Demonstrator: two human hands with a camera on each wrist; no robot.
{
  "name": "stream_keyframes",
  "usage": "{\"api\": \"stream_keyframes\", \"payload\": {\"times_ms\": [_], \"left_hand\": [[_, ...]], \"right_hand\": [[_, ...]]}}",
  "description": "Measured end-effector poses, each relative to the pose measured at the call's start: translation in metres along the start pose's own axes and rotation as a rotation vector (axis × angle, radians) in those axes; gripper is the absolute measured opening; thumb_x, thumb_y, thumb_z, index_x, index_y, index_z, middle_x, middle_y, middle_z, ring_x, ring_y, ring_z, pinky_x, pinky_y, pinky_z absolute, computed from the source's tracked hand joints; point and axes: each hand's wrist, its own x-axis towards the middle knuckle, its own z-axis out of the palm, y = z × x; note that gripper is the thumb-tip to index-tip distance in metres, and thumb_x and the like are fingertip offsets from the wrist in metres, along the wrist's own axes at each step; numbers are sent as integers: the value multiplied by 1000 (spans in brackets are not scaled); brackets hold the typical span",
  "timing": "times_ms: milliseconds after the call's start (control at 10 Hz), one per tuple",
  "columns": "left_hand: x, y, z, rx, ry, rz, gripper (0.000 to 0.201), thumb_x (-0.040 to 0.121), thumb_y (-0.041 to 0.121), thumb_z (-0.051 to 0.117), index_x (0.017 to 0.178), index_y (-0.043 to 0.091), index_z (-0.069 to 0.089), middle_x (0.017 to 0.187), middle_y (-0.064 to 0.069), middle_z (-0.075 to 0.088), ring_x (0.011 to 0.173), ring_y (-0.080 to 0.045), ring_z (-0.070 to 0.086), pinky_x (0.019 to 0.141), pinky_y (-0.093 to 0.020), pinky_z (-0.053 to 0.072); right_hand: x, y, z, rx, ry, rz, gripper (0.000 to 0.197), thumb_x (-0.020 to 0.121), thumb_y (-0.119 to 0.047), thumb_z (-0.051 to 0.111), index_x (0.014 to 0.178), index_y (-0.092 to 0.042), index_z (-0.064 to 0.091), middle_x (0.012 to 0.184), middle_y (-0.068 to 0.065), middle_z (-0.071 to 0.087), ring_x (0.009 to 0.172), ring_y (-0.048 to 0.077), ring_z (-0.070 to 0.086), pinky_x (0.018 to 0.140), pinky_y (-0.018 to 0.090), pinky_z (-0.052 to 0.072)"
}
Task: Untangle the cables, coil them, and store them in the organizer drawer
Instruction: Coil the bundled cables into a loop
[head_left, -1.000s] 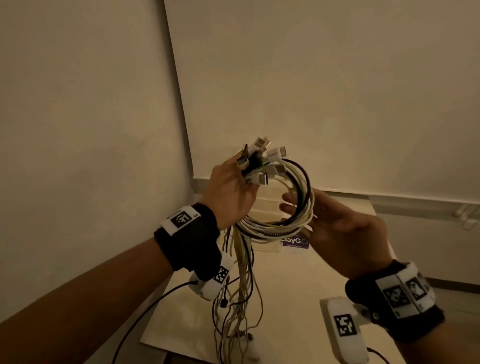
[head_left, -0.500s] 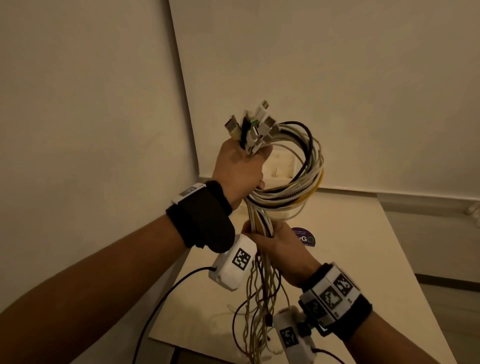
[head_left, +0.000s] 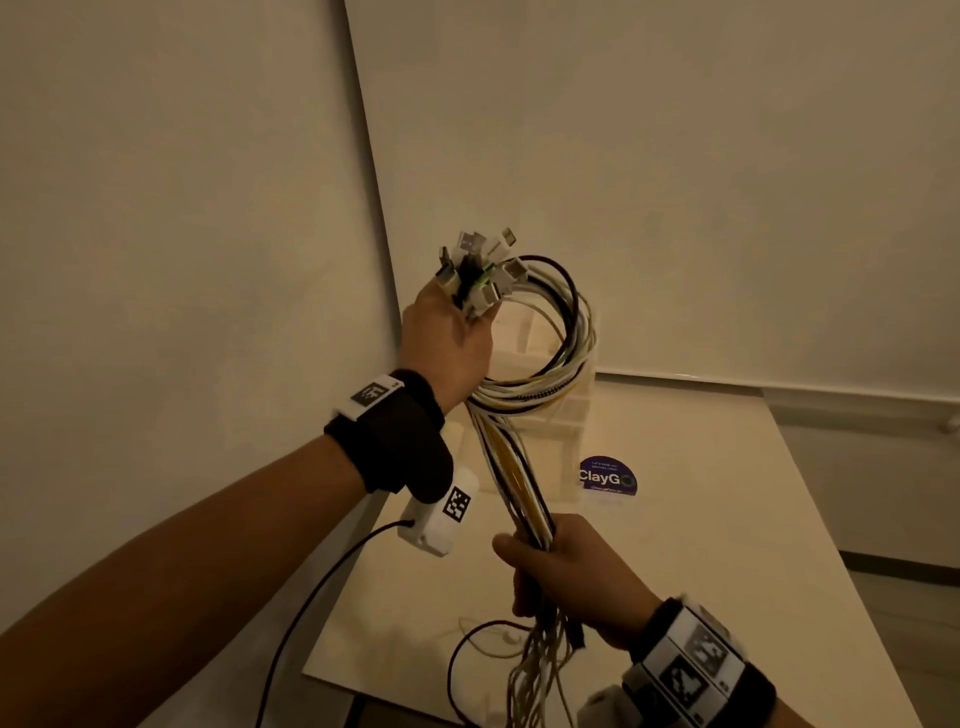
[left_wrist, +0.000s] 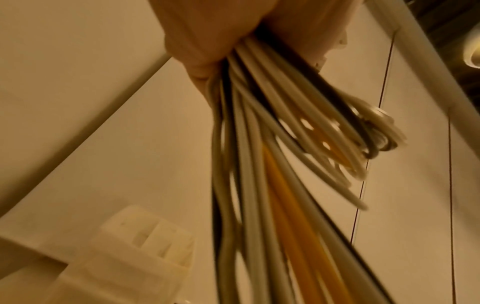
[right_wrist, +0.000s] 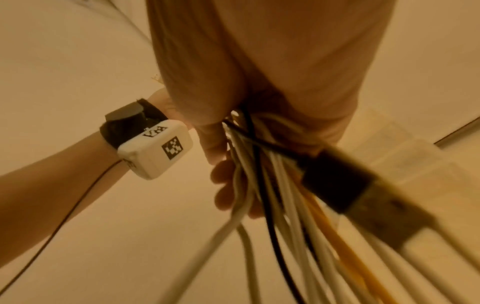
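Observation:
A bundle of white, black and yellow cables (head_left: 540, 364) makes one loop in the air above the table. My left hand (head_left: 447, 343) grips the bundle just below its plug ends (head_left: 478, 270), which fan out upward. From the loop the strands (head_left: 517, 483) run taut down to my right hand (head_left: 566, 571), which grips them in a fist. Below that fist the loose ends (head_left: 535, 675) hang toward the table. The left wrist view shows the strands (left_wrist: 259, 164) leaving my fist. In the right wrist view the cables (right_wrist: 280, 185) pass through my curled fingers. A pale organizer (head_left: 550, 431) stands behind the bundle.
The white table (head_left: 701, 545) sits in a corner between two plain walls. A round purple sticker (head_left: 608, 480) lies on it beside the organizer. A thin black cable (head_left: 301, 597) runs from my left wrist camera off the near edge. The organizer's open slots (left_wrist: 155, 238) show in the left wrist view.
My right hand left the loop, dropped and closed round the hanging strands, then slid lower along them, pulling them taut. My left hand lifted the plug ends higher.

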Motion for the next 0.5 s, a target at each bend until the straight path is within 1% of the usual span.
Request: {"api": "stream_keyframes", "payload": {"times_ms": [100, 200, 300, 400, 500], "left_hand": [[2, 3, 0, -34, 32, 29, 24, 92, 21, 63, 114, 12, 65, 96, 2, 70, 92, -16, 66, 80, -15, 49], [-2, -6, 4, 35, -67, 97, 26, 92, 20, 62, 116, 10, 63, 97, -9, 71, 87, -23, 66, 79, -29, 52], [-21, -21, 8, 201, -197, 166, 30, 90, 14, 62, 108, -9, 58, 71, -10, 57, 65, -24, 56, 62, -25, 41], [-28, -36, 10, 220, -209, 142, 27, 90, 13, 62, 102, -11, 58, 65, 0, 52, 57, -18, 53, 55, -21, 36], [-39, -32, 11, 240, -305, 178, 27, 90, 12, 61, 113, -3, 60, 82, -12, 66, 69, -30, 64, 57, -18, 41]], "right_hand": [[5, 12, 10, 94, -19, 93, 21, 92, -24, 58, 90, -3, 58, 72, 11, 70, 87, 39, 69, 69, 39, 50], [9, 30, 34, 164, -63, 112, 27, 93, -35, 57, 81, -11, 56, 70, 11, 68, 78, 33, 71, 76, 50, 51], [3, 49, 43, 191, -80, 170, 39, 93, -45, 56, 68, -14, 56, 55, 7, 59, 52, 23, 62, 78, 57, 52], [2, 61, 46, 207, -63, 213, 41, 91, -43, 59, 61, -16, 53, 50, 6, 55, 47, 24, 58, 75, 56, 53], [4, 60, 55, 140, -65, 221, 41, 91, -44, 58, 67, -13, 52, 53, 8, 57, 51, 27, 61, 70, 53, 56]]}}
